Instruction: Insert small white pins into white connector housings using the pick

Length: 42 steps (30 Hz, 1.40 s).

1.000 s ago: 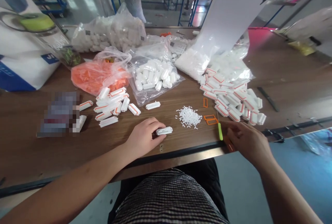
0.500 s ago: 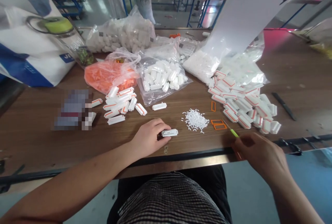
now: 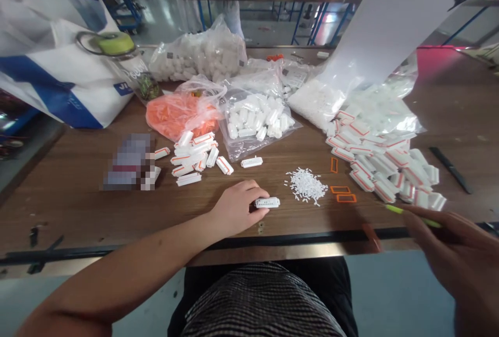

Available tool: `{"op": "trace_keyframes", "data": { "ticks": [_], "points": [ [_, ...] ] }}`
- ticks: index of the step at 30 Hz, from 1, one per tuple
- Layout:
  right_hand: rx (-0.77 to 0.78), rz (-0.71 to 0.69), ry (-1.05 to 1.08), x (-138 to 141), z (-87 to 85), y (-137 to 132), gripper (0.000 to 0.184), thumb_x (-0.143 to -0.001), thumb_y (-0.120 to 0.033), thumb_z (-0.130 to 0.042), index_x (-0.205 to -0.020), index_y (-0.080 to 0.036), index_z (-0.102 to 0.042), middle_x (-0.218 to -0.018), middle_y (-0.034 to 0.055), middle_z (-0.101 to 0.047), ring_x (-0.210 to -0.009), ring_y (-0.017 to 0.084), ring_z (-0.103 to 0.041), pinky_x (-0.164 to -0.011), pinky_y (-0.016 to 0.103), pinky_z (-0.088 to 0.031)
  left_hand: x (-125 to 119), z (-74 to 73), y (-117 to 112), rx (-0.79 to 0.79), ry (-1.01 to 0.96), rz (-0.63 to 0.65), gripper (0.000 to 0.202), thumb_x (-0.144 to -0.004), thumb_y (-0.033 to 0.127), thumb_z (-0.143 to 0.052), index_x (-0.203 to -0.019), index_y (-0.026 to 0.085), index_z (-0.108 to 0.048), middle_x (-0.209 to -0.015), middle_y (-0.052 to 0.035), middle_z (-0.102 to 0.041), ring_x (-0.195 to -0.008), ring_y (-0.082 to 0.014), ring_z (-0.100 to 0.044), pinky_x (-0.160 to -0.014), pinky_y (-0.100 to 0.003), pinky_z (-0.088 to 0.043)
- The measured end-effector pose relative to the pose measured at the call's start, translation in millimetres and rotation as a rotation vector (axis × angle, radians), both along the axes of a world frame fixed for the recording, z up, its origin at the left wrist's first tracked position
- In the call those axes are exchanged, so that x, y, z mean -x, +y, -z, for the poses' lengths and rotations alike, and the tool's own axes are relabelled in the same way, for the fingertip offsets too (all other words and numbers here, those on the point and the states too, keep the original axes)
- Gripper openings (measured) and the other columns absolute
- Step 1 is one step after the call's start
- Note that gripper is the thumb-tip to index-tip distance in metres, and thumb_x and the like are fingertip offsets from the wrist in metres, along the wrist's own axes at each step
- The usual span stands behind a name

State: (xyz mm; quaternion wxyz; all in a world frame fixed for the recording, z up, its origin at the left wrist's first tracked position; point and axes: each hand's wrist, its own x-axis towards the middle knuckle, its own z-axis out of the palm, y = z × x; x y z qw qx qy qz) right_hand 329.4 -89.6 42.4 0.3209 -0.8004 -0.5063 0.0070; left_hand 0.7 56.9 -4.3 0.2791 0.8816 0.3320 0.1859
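Observation:
My left hand (image 3: 239,209) rests on the table, its thumb and fingers closed around the left end of a white plastic connector housing (image 3: 267,203) with rows of small dark holes facing up. On the right, my right hand (image 3: 448,246) is closed around a thin tool with a yellow-green handle (image 3: 395,209); its fine tip is too blurred to make out. Between the hands are a pile of tiny white pegs (image 3: 306,185) and three orange rectangular frames (image 3: 346,198). A single white housing (image 3: 251,162) lies beyond my left hand.
White housings with orange trim lie heaped at right (image 3: 384,165) and left (image 3: 195,155). Behind are bags of orange parts (image 3: 181,113), white housings (image 3: 259,116) and white pegs (image 3: 317,99). A bottle (image 3: 132,69) stands back left; a black pen-like object (image 3: 450,169) lies far right.
My right hand has moved right with the tool, away from the orange frames. My left hand keeps its hold on the housing. The whole view has shifted slightly.

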Motion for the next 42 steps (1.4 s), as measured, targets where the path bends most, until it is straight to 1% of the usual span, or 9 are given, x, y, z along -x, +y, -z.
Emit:
{"op": "trace_keyframes", "data": {
  "ticks": [3, 9, 16, 20, 24, 27, 30, 34, 42],
  "points": [
    [-0.046, 0.012, 0.142, 27, -15.2, 7, 0.025, -0.076, -0.051, -0.071, -0.09, -0.032, -0.075, -0.079, 0.0008, -0.075, -0.07, 0.022, -0.069, -0.051, 0.029, -0.05, 0, 1.3, -1, 0.004, 0.005, -0.002, 0.019, -0.081, 0.026, -0.067, -0.1, 0.022, -0.064, -0.096, -0.0022, -0.064, -0.089, -0.0191, -0.062, -0.083, -0.036, -0.051],
    [0.107, -0.478, 0.303, 74, -14.0, 41, 0.018, -0.076, -0.042, -0.068, -0.076, -0.026, -0.076, -0.074, 0.0016, -0.076, -0.064, 0.019, -0.071, -0.054, 0.025, -0.055, 0, 4.1, -2, -0.013, -0.002, -0.01, 0.021, -0.08, 0.025, -0.068, -0.1, 0.021, -0.065, -0.095, -0.0019, -0.064, -0.089, -0.0189, -0.061, -0.082, -0.035, -0.051],
    [0.247, -0.611, 0.15, 95, -9.3, 56, 0.026, -0.085, -0.041, -0.057, -0.075, -0.023, -0.074, -0.069, 0.0021, -0.074, -0.06, 0.018, -0.068, -0.055, 0.027, -0.052, -2, 0.2, -5, 0.036, 0.002, -0.055, 0.021, -0.078, 0.024, -0.07, -0.099, 0.02, -0.066, -0.093, -0.0009, -0.063, -0.081, -0.016, -0.061, -0.08, -0.032, -0.052],
    [0.35, -0.598, 0.209, 83, -1.3, 50, 0.043, -0.087, -0.052, -0.054, -0.061, -0.022, -0.071, -0.058, 0.0037, -0.071, -0.05, 0.019, -0.066, -0.044, 0.027, -0.049, 1, -3.6, -5, 0.07, 0.003, -0.039, 0.024, -0.077, 0.025, -0.072, -0.1, 0.021, -0.066, -0.096, -0.0014, -0.063, -0.087, -0.0173, -0.062, -0.084, -0.033, -0.051],
    [0.218, -0.452, 0.454, 80, -2.6, 57, 0.038, -0.084, -0.053, -0.061, -0.071, -0.021, -0.076, -0.071, 0.0079, -0.076, -0.058, 0.019, -0.069, -0.052, 0.027, -0.055, 6, -2.8, -4, 0.112, 0.003, -0.032, 0.025, -0.076, 0.027, -0.072, -0.099, 0.021, -0.066, -0.091, 0.0002, -0.062, -0.076, -0.0143, -0.059, -0.075, -0.031, -0.051],
    [0.047, -0.354, 0.644, 97, -0.5, 77, 0.03, -0.081, -0.05, -0.066, -0.081, -0.021, -0.075, -0.071, 0.006, -0.075, -0.05, 0.014, -0.063, -0.043, 0.023, -0.049, 8, 2.0, -5, 0.056, -0.069, -0.046, 0.021, -0.079, 0.029, -0.071, -0.097, 0.021, -0.064, -0.086, 0.0008, -0.061, -0.074, -0.0137, -0.058, -0.073, -0.03, -0.05],
    [-0.03, -0.404, 0.821, 120, 12.2, 99, 0.039, -0.079, -0.05, -0.069, -0.058, -0.019, -0.062, -0.051, 0.0013, -0.063, -0.043, 0.01, -0.056, -0.04, 0.019, -0.044, 10, 5.3, -6, 0.013, -0.118, -0.026, 0.019, -0.083, 0.03, -0.068, -0.098, 0.02, -0.062, -0.085, -0.0001, -0.061, -0.076, -0.0149, -0.057, -0.073, -0.03, -0.048],
    [-0.034, -0.468, 1.061, 140, 31.0, 108, 0.049, -0.086, -0.058, -0.057, -0.057, -0.019, -0.055, -0.047, -0.001, -0.057, -0.037, 0.009, -0.05, -0.036, 0.02, -0.04, 11, 5.3, -5, -0.009, -0.132, 0.025, 0.013, -0.087, 0.03, -0.064, -0.094, 0.019, -0.062, -0.081, -0.0003, -0.06, -0.073, -0.0146, -0.056, -0.069, -0.029, -0.047],
    [0.04, -0.473, 0.925, 146, 40.6, 100, 0.055, -0.091, -0.058, -0.05, -0.056, -0.017, -0.059, -0.051, 0.0033, -0.064, -0.038, 0.009, -0.056, -0.036, 0.019, -0.039, 10, 3.8, -5, 0.032, -0.148, 0.008, 0.013, -0.085, 0.03, -0.066, -0.092, 0.02, -0.064, -0.078, 0.0006, -0.059, -0.07, -0.0136, -0.055, -0.067, -0.028, -0.046]
  ]
}}
